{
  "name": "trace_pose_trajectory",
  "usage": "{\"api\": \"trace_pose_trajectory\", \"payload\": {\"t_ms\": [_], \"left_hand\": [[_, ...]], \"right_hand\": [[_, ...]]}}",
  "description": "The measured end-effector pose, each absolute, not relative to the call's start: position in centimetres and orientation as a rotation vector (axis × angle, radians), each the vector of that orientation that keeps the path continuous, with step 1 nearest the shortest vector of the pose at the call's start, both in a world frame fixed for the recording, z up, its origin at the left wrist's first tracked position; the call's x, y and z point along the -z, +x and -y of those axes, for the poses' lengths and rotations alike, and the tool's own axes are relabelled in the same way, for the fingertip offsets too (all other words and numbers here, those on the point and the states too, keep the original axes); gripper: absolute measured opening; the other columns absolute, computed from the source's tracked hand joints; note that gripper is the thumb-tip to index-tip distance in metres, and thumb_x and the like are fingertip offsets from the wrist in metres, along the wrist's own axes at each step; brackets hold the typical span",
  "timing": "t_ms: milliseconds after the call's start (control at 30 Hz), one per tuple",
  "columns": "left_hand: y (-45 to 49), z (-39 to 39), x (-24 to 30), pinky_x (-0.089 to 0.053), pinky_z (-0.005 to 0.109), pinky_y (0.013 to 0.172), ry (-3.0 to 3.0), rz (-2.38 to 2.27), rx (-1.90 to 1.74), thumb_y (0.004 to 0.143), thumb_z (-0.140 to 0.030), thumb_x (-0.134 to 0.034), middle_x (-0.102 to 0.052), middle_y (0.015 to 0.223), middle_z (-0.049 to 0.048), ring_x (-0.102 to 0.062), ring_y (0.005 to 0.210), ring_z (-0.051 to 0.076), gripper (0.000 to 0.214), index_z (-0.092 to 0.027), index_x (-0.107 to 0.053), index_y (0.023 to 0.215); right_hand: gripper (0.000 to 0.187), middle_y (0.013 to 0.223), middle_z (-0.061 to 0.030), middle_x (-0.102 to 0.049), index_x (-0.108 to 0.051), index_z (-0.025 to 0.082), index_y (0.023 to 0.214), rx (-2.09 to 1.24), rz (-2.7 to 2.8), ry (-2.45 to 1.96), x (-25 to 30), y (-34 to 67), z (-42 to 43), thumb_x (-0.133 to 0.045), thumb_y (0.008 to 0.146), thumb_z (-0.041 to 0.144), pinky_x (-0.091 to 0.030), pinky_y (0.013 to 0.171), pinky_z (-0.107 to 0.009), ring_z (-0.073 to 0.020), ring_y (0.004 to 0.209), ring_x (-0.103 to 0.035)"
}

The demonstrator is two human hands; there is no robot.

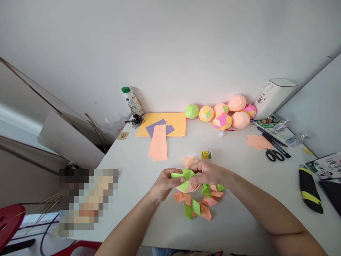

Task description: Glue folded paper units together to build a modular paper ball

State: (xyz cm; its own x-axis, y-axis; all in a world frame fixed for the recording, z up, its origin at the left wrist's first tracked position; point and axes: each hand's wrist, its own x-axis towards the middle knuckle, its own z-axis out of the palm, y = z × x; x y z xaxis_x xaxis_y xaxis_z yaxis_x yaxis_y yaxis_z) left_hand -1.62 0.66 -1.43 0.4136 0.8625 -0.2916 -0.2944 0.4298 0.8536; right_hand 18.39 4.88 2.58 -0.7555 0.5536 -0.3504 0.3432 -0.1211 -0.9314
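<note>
With left hand and right hand, covers parts of a green folded-paper piece, curling some fingers out of sight behind it; hard to make out any join to the peach paper just below. Pinches narrowly from both sides, between thumbs and fingers. Holds it beside folded paper units on the desk, with forearms converging inward.

The paper model is lime green and, underneath, seemingly peach.

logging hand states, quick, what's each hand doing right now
Left hand: closed, holding the folded green paper.
Right hand: closed, holding the same paper.
</note>
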Motion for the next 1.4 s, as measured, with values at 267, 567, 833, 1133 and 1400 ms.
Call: {"api": "trace_pose_trajectory", "payload": {"t_ms": [267, 567, 833, 1133, 1400], "left_hand": [[-1.5, -0.8, 1.6, -0.042, 0.030, 0.066, 0.724, -0.867, -0.900, 0.056, -0.028, -0.083, -0.065, 0.064, 0.0026, -0.057, 0.064, 0.015, 0.022, -0.014, -0.073, 0.070], [-1.4, -0.7, 1.6, -0.042, 0.028, 0.065, 0.643, -0.801, -0.945, 0.058, -0.029, -0.082, -0.066, 0.063, 0.0023, -0.058, 0.063, 0.014, 0.020, -0.015, -0.072, 0.067], [-1.1, -0.4, 1.3, -0.043, 0.034, 0.086, 0.946, -0.882, -1.018, 0.070, -0.025, -0.075, -0.063, 0.108, 0.0058, -0.056, 0.098, 0.020, 0.037, -0.024, -0.064, 0.105], [-0.9, -0.1, 1.9, -0.045, 0.034, 0.083, 1.159, -0.935, -0.884, 0.073, -0.028, -0.072, -0.065, 0.098, 0.0064, -0.057, 0.093, 0.019, 0.029, -0.021, -0.064, 0.100], [-0.8, -0.1, 2.0, -0.043, 0.028, 0.063, 0.961, -0.823, -0.670, 0.071, -0.032, -0.073, -0.062, 0.073, 0.0020, -0.056, 0.066, 0.013, 0.022, -0.014, -0.063, 0.079]], "right_hand": [[0.023, 0.066, 0.0038, -0.049, -0.055, 0.015, 0.073, -2.027, 1.918, -0.943, -3.0, 18.5, -4.9, -0.066, 0.075, 0.034, -0.037, 0.055, -0.021, -0.0087, 0.060, -0.046], [0.029, 0.089, -0.0014, -0.063, -0.063, 0.016, 0.093, -2.011, 1.889, -0.886, -3.0, 19.2, -5.4, -0.073, 0.071, 0.030, -0.047, 0.071, -0.025, -0.0146, 0.083, -0.059], [0.020, 0.085, -0.0006, -0.061, -0.065, 0.016, 0.091, -1.917, 1.988, -0.931, -3.4, 19.7, -5.7, -0.068, 0.075, 0.029, -0.047, 0.070, -0.026, -0.0142, 0.079, -0.058], [0.014, 0.084, -0.0005, -0.064, -0.064, 0.018, 0.083, -1.771, 2.151, -1.111, -3.2, 19.2, -5.1, -0.065, 0.075, 0.029, -0.046, 0.068, -0.025, -0.0143, 0.079, -0.059], [0.011, 0.087, -0.0026, -0.068, -0.063, 0.018, 0.083, -1.205, 2.223, -1.242, -1.5, 19.6, -6.6, -0.054, 0.082, 0.024, -0.049, 0.066, -0.025, -0.0148, 0.078, -0.063]]}}
